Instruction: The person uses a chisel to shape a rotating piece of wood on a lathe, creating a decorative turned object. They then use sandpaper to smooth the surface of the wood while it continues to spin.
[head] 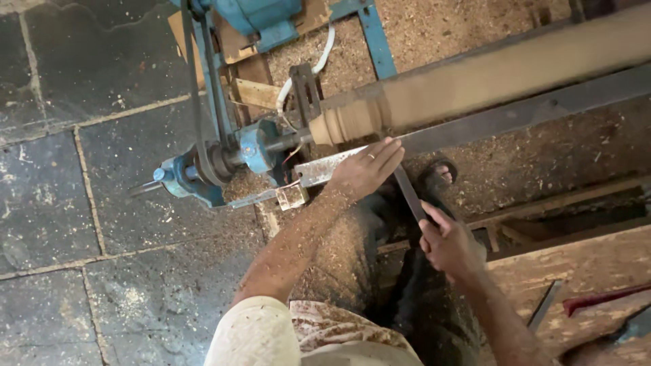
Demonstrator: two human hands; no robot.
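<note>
A long flat metal chisel [409,193] runs from the right hand up to the metal rail, its upper end passing under the left hand toward the wooden post [488,78] mounted in the lathe. The post is long and pale, blurred along its length, with ridged rings cut near its left end where it meets the blue lathe head [254,146]. The left hand [366,169] lies flat on the grey metal rail [515,115], fingers [386,152] stretched out and pressing the chisel down against it; a ring shows on one finger. The right hand [447,240] sits lower and closer to the body, fingers closed around the chisel's lower end.

A dark belt [203,88] runs from the lathe head up toward a blue motor [261,17] at the top. Sawdust [434,27] covers the ground behind the post and clings to the left forearm. Dark stone floor tiles [81,203] fill the left side. At lower right a rough wooden plank [583,264] carries a thin metal tool [544,306] and a red-handled one [603,298].
</note>
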